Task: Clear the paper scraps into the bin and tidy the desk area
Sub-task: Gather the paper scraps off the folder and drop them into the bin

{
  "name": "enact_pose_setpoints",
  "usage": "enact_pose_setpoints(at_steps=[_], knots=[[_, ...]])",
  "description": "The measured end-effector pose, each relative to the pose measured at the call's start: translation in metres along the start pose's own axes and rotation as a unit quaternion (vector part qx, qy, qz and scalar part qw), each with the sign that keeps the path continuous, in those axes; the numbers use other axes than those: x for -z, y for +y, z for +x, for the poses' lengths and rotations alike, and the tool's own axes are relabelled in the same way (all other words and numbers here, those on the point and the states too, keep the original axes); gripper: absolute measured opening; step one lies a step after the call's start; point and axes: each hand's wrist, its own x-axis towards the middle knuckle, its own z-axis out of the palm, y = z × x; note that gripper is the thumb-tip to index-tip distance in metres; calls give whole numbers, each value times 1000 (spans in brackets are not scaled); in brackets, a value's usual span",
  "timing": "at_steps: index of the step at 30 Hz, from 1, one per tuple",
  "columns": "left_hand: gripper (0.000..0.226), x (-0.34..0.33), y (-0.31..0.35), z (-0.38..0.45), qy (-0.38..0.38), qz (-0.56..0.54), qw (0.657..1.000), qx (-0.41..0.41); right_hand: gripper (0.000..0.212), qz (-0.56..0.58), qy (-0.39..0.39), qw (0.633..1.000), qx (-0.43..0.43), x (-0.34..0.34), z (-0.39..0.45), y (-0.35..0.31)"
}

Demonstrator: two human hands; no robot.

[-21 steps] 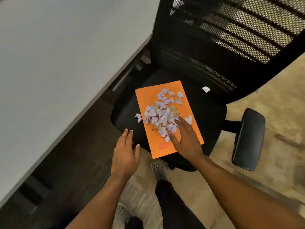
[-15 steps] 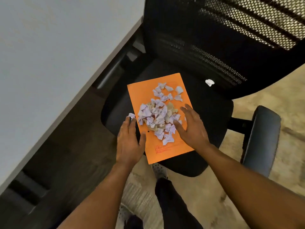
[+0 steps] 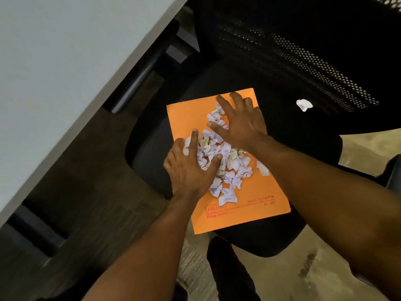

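Both hands lay spread, palms down, over the scraps (image 3: 225,164) heaped on an orange folder (image 3: 245,211), and neither pinched anything. The left hand (image 3: 191,168) rested at the near-left side of the heap, its fingers fanned over the pale crumpled bits and its thumb angled to the right across them. The right hand (image 3: 240,124) lay farther away and to the right of the left one, flat on the far end of the heap, fingers splayed and reaching almost to the folder's far edge. Its thumb pointed back toward the left hand, so the two hands bracketed the scraps from opposite sides. Most scraps sat between and under the palms; a loose tail of them trailed nearer than the left hand's thumb, toward the red print on the folder. One scrap lay apart from the heap, just below the right wrist, at the folder's right edge.

The folder lay flat on the seat (image 3: 149,148) of a black chair. A single white scrap (image 3: 304,104) lay off the folder on the seat, well to the right of the right hand's fingers, close to the mesh backrest (image 3: 303,51). The desk (image 3: 65,61) ran along the left of both hands, its edge well apart from the left hand. A dark trouser leg (image 3: 227,268) showed between the forearms.
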Motion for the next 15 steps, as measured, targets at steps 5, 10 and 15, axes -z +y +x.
enact_pose_setpoints(at_steps=[5,10,15], knots=[[57,-10,4,11,29,82,996,-25,59,-40,-16,995,86,0,13,-4],[54,-15,1,20,31,133,989,-59,35,-54,12,994,97,-6,7,3],[51,-17,9,30,15,149,981,-123,25,-26,24,995,88,-13,2,11]])
